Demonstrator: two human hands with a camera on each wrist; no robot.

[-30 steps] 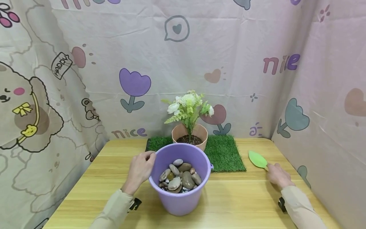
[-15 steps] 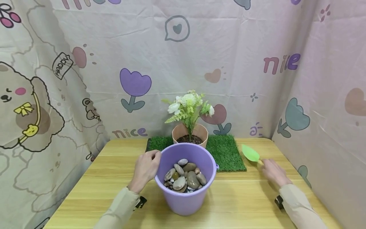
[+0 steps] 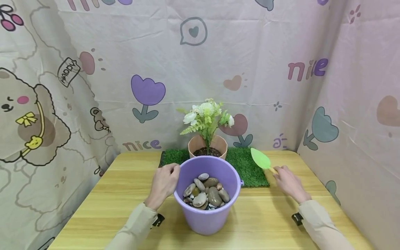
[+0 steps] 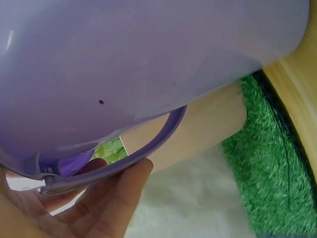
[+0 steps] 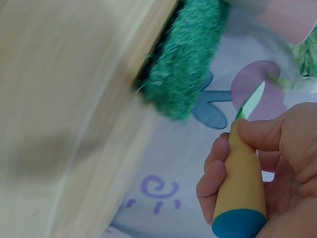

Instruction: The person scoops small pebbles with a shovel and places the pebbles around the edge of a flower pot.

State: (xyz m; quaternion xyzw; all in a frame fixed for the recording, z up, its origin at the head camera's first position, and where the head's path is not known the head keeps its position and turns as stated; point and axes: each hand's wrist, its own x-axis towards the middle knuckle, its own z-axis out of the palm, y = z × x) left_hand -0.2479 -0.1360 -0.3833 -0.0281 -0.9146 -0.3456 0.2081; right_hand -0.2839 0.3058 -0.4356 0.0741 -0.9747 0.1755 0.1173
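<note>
Purple bucket [image 3: 204,222], upright on desk [image 3: 253,224], stones [image 3: 214,196] inside; left hand [image 3: 164,182], grip curled at its rim and handle [image 4: 153,141]. Green trowel [image 3: 260,159], raised right of the bucket; right hand [image 3: 289,184], grip wrapped round it. Risk: one-sided pull could tip bucket, spilling stones.

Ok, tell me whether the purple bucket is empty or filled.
Partly filled: stones lie in the purple bucket, its inner wall showing above them.
</note>
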